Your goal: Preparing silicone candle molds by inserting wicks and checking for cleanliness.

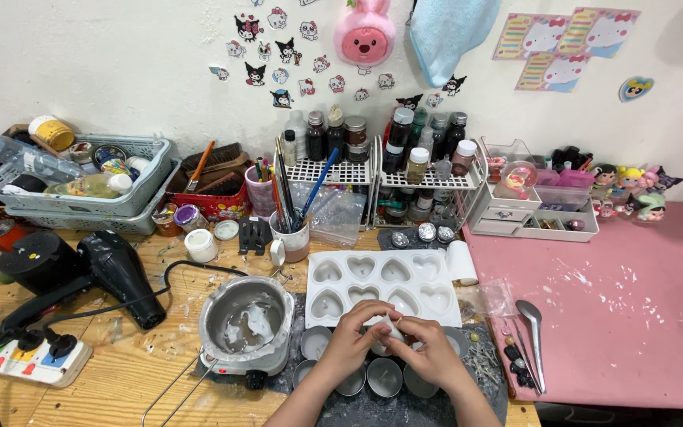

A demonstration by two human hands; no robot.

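My left hand [355, 336] and my right hand [430, 350] meet at the near edge of a white heart-cavity silicone mould [381, 286]. Together they pinch a small white piece [391, 325]; its shape is mostly hidden by my fingers. Under my hands stand several small round metal cups [384, 376] on a grey mat. A metal melting pot [247, 323] with white wax residue sits just left of my left hand.
A black hair dryer [116, 277] and a power strip [29, 357] lie at left. Two white wire racks [381, 170] of bottles and a cup of brushes [292, 236] stand behind the mould. A metal spoon [533, 332] rests on the pink mat [626, 308] at right.
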